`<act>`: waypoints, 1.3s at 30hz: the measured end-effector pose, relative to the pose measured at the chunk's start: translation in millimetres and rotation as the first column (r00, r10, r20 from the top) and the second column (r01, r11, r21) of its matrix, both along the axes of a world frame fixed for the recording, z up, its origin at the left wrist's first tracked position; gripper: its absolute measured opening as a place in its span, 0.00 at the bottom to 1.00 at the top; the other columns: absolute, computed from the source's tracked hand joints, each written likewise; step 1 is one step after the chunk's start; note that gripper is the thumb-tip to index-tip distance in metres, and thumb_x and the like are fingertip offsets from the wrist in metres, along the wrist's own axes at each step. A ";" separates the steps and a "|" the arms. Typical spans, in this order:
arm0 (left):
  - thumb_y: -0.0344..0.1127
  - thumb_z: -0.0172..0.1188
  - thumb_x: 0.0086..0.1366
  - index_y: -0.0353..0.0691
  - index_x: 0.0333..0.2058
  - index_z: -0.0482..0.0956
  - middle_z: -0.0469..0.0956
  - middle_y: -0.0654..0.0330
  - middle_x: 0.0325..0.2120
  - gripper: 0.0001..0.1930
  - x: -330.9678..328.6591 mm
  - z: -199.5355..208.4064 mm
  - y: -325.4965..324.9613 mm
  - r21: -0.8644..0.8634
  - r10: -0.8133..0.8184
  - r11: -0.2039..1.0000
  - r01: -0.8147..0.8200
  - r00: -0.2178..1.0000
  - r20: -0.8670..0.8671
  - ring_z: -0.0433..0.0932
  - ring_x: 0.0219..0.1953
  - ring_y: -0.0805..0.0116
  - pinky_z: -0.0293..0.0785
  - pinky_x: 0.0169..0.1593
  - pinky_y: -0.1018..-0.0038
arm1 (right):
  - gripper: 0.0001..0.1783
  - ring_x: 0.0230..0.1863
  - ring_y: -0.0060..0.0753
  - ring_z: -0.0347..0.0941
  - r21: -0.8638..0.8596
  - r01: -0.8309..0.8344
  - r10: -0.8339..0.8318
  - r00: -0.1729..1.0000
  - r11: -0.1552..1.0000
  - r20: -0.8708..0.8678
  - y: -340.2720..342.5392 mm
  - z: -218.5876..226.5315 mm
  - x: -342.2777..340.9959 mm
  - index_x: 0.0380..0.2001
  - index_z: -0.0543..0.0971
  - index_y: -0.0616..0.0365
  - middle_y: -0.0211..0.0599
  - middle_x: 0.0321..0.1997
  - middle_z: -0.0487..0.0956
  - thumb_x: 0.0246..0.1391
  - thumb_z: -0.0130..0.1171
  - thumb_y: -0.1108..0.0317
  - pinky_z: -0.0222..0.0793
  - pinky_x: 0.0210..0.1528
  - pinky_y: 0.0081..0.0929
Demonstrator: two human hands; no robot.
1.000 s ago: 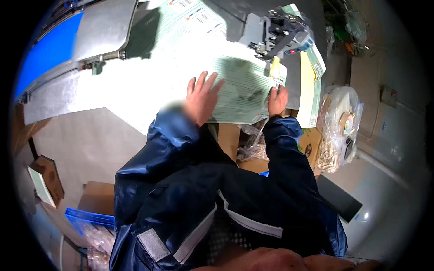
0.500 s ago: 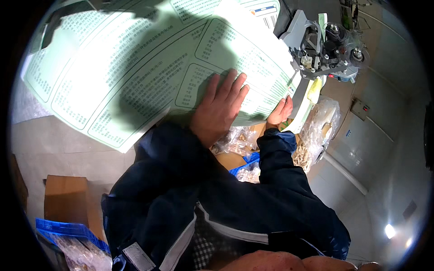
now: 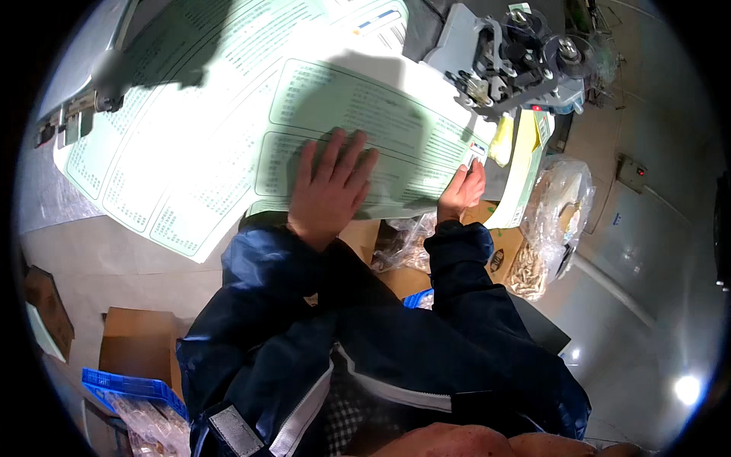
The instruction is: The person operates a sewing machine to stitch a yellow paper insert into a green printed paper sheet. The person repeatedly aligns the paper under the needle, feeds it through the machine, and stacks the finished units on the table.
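Sheets of pale-green printed paper overlap, too covered to count, under the spread fingers of the left hand; the right hand meets their right edge, grip unclear. One grey-black roller machine stands just beyond, one clear plastic bag at right.

Pale floor at left; at right, a grey surface, wall or floor unclear, with a pipe and bright glare.
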State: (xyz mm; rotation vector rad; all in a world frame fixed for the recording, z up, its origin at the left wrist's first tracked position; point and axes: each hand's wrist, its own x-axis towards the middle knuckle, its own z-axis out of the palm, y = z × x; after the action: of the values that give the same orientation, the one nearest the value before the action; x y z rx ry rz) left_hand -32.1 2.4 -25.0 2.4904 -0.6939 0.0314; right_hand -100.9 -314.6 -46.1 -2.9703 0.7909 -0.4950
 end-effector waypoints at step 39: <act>0.34 0.58 0.67 0.29 0.56 0.71 0.78 0.55 0.47 0.21 -72.0 44.8 6.3 -0.203 0.057 0.615 -0.762 0.300 -0.952 0.76 0.47 0.65 0.70 0.53 0.71 | 0.33 0.66 0.51 0.57 0.414 0.135 -0.204 0.971 0.900 0.128 -94.2 48.4 -94.1 0.61 0.67 0.54 0.43 0.64 0.65 0.54 0.63 0.56 0.51 0.63 0.56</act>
State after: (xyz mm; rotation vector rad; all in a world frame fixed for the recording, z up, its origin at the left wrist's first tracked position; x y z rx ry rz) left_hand -104.1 8.7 19.9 1.5102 0.4950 -0.7061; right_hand -195.0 -408.7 2.3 -2.4590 1.0006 -0.5086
